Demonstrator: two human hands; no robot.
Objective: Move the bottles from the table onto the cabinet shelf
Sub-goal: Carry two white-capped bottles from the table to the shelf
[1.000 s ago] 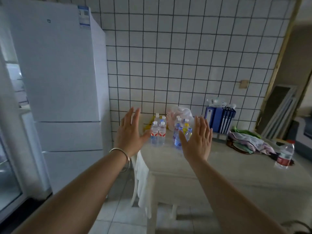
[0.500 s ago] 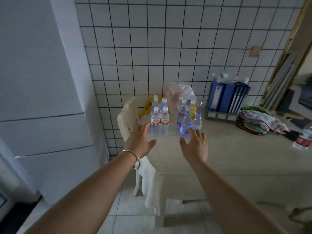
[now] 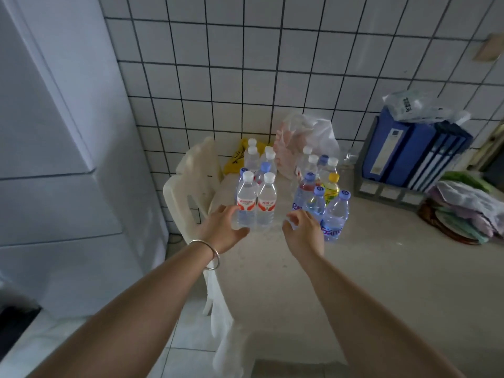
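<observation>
At the centre of the frame, two clusters of clear plastic water bottles stand upright on the pale beige table (image 3: 381, 268), close to the white tiled wall (image 3: 272, 64). Front of the left cluster is a pair of white-capped bottles with red-and-white labels (image 3: 255, 203); front of the right cluster are blue-capped bottles with blue labels (image 3: 335, 214), a yellow-capped bottle (image 3: 332, 185) behind them. Just below the red-labelled pair, the left hand (image 3: 222, 231), a silver bangle (image 3: 211, 255) on its wrist, has its fingers spread loosely against the leftmost bottle's lower side, gripping nothing. Lower right of that pair, the right hand (image 3: 304, 231) hangs with fingers relaxed and slightly curled, beside the blue-labelled bottles, also holding nothing. Behind the clusters lie crumpled plastic bags (image 3: 308, 137); to the right stand blue binders (image 3: 411, 154). Left of the table sit a cream plastic chair (image 3: 191, 181) and a white refrigerator (image 3: 54, 132).
</observation>
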